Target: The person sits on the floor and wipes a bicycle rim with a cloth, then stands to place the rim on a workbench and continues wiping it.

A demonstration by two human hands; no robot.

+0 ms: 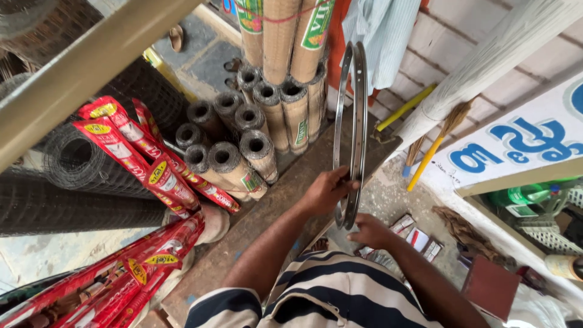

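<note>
Two thin metal wheel rims (352, 109) stand upright side by side, their lower edge near a wooden plank (267, 212). My left hand (325, 191) grips the rims near their lower part, fingers wrapped around the metal. My right hand (370, 231) is just below, touching the bottom of the rims; its fingers are partly hidden. My striped shirt fills the lower edge of the view.
Rolls of wire mesh wrapped in brown paper (255, 121) stand to the left. Black mesh rolls (79, 170) and red packaged rods (146, 164) lie further left. Brooms (437, 140), a yellow handle, a painted sign (516, 143) and small cartons (416, 237) are on the right.
</note>
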